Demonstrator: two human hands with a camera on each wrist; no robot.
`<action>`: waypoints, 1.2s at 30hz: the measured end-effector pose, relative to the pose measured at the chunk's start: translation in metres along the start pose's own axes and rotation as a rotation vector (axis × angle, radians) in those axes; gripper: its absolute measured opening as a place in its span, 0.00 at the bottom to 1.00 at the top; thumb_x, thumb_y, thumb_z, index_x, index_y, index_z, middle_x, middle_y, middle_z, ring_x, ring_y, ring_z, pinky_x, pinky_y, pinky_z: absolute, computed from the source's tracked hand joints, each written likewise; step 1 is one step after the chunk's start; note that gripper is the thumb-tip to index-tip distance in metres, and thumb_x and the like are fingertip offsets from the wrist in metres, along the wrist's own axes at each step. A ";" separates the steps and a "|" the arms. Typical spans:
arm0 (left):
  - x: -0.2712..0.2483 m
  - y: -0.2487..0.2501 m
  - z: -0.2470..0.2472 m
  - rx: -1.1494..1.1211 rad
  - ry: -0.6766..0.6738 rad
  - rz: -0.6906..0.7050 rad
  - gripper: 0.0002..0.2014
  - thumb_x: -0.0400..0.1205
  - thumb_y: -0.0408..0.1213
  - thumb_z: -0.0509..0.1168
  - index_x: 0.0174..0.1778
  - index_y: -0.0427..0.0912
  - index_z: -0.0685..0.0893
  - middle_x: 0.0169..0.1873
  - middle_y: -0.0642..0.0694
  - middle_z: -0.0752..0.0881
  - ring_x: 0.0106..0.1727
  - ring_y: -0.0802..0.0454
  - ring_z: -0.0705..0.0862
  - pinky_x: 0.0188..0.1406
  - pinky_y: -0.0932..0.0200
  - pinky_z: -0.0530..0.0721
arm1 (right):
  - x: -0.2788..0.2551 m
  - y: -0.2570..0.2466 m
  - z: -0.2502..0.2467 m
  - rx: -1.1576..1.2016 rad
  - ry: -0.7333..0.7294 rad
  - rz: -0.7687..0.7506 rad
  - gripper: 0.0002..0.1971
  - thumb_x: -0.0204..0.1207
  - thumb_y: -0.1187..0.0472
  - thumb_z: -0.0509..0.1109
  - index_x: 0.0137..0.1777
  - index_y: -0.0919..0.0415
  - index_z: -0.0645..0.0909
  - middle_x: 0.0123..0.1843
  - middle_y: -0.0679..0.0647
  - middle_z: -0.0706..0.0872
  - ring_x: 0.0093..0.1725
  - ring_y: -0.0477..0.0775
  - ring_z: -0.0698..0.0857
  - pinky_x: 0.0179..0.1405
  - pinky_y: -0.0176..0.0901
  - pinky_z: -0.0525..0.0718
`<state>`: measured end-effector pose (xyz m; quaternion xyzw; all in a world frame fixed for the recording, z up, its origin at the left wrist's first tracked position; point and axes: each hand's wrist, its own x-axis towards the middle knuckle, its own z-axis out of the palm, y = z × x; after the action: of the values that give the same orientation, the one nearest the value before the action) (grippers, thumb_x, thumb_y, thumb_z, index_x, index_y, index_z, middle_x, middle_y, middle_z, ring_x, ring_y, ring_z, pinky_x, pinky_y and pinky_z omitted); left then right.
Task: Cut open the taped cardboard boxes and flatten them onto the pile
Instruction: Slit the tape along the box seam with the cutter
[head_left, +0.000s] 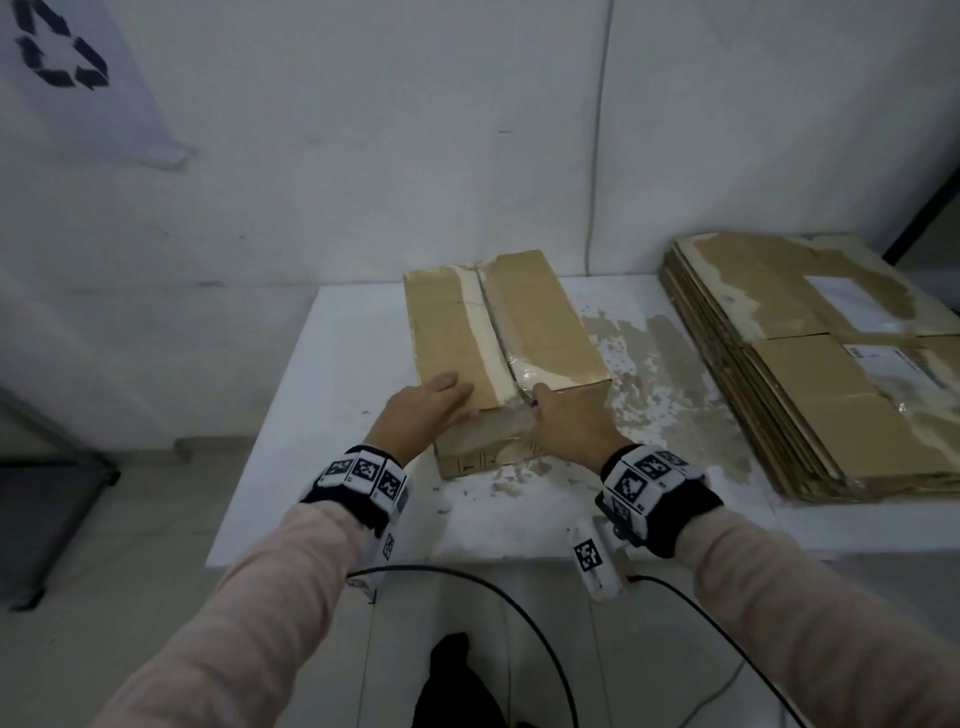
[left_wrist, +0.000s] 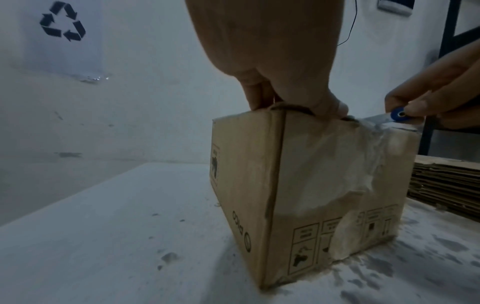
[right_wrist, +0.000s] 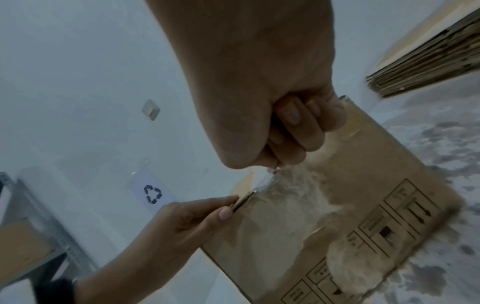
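— Where's our cardboard box (head_left: 498, 332)?
— On the white table (head_left: 332, 395), left of the flattened pile (head_left: 810, 374). Our left hand (head_left: 415, 415) presses flat on its near top edge.
— And the right hand (head_left: 571, 423)?
— Fingers curled round the blue-handled knife (left_wrist: 389, 118), blade at the taped seam.

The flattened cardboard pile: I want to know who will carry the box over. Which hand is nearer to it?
Right. The right hand grips the cutter at the box's near seam, on the pile's side; the left hand presses the box's far-side flap.

The right hand (head_left: 570, 425) hides most of the knife (left_wrist: 389, 118); the pile (head_left: 831, 374) runs off-frame.
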<state>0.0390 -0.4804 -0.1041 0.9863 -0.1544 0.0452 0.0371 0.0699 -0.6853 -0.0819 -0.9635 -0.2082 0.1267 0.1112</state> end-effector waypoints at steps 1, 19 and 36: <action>0.001 0.002 -0.004 0.109 -0.037 0.028 0.24 0.84 0.49 0.58 0.70 0.36 0.77 0.69 0.32 0.77 0.58 0.36 0.85 0.47 0.45 0.84 | -0.002 -0.001 -0.002 -0.048 0.021 0.000 0.06 0.80 0.61 0.58 0.54 0.61 0.71 0.47 0.61 0.84 0.41 0.58 0.78 0.41 0.46 0.77; 0.004 0.006 -0.005 0.402 0.080 0.229 0.33 0.51 0.25 0.82 0.44 0.39 0.69 0.31 0.43 0.86 0.19 0.52 0.79 0.07 0.67 0.61 | -0.008 -0.003 0.026 0.178 0.140 -0.161 0.07 0.84 0.62 0.58 0.46 0.62 0.73 0.42 0.59 0.82 0.37 0.55 0.79 0.34 0.43 0.73; 0.009 0.002 0.017 0.335 0.320 0.247 0.13 0.71 0.21 0.62 0.45 0.39 0.68 0.29 0.40 0.83 0.26 0.48 0.83 0.10 0.65 0.63 | -0.001 -0.015 0.012 0.012 0.198 0.018 0.06 0.80 0.65 0.62 0.44 0.62 0.79 0.50 0.63 0.86 0.51 0.61 0.84 0.37 0.41 0.70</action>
<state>0.0479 -0.4863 -0.1198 0.9327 -0.2560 0.2295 -0.1087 0.0595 -0.6704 -0.0893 -0.9724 -0.1866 0.0329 0.1359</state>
